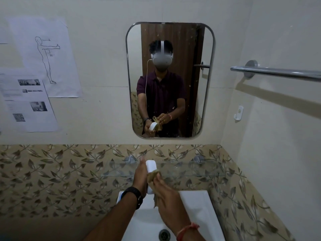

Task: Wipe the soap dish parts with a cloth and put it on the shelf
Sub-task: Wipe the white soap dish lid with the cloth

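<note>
Left hand [139,176]: gripping soap dish [151,166], long axis pointing toward shelf [182,169].
Right hand [165,193]: pinching cloth [152,176] against dish.
Shelf: directly beyond both hands; left nearer.

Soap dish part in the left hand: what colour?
White, plain; the soap dish part shows best directly in the head view, above the sink.

Glass shelf [182,168]: bare surface open to the right of the hands; two metal wall brackets [129,159] stand at its back edge. Left hand [140,174] and right hand [166,193], with white soap dish part [150,165] and cloth [152,176], block the shelf's left-centre front. White sink [196,202]: basin open below the forearms. Mirror [170,80] on the wall above the shelf. Towel rail [278,73] projects at upper right
</note>
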